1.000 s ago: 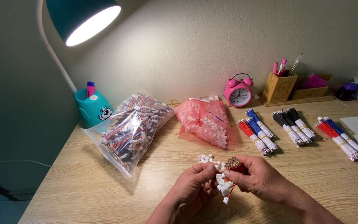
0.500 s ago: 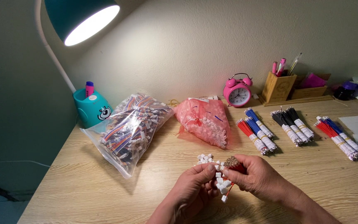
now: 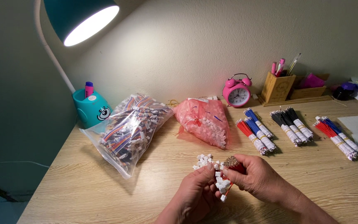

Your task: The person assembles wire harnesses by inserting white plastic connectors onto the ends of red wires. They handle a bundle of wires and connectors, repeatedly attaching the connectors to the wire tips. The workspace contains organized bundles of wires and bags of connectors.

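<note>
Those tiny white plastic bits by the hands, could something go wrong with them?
Maybe. The white connectors lie loose on the desk beside the left hand, so a nudge could scatter them. The right hand grips a red wire bundle with bare metal tips pointing up, which might snag or bend.

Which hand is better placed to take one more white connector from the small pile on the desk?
Probably left: the left hand lies beside the white connectors; the right hand grips the red wire bundle.
</note>
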